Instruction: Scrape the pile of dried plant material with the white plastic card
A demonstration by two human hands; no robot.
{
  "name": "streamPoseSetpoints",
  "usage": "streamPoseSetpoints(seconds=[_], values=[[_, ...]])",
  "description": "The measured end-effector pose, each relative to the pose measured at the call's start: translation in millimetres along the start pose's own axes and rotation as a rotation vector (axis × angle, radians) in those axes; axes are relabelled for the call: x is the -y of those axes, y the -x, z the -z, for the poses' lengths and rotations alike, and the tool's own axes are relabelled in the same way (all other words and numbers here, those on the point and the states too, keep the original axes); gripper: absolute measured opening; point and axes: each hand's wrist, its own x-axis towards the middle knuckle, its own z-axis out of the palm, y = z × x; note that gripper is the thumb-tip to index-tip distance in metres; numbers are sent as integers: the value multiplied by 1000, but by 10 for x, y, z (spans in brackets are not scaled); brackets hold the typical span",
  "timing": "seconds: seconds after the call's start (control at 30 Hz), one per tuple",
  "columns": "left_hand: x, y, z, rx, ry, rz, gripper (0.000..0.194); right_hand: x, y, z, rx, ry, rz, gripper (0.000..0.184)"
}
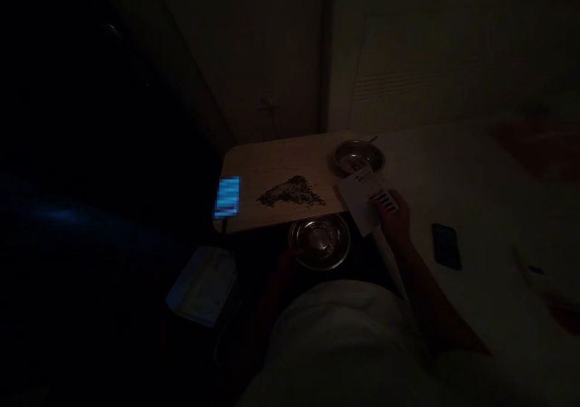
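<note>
Head view: right hand (393,217) grips printed card (362,198), closed on it. Left hand (290,261) holds lower bowl (319,242) by its rim, at counter's (254,159) 6 o'clock edge. Dark grains (292,192) spread mid-counter; upper bowl (359,156) at 1 o'clock from them, lit screen (227,197) at 9.

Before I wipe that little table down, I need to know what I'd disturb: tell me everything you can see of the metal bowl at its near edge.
The bowl is round, shiny and metallic-looking, with a wide rim and a circular base catching light inside. It sits upright, its mouth facing up, just below the table's near edge. The left hand holds its left side. Small bits seem to lie inside, too dim to identify. Its underside is hidden.
</note>
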Motion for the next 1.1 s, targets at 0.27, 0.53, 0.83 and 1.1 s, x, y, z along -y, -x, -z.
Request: streamPoseSetpoints(seconds=[0.27, 0.53, 0.83, 1.1], values=[[-52, 78, -52, -1, -19, 11, 33, 20, -140, 195, -145, 72, 43, 17], [-59, 130, -70, -10, -32, -18, 28, -16, -104, 190, -40, 83, 22, 17], [9, 39, -28, -58, -32, -10, 23, 58, -46, -20, 90, 30, 33, 19], [-29, 124, -102, -36, -59, 46, 23, 174, -107, -165, 119, 11, 49, 19]])
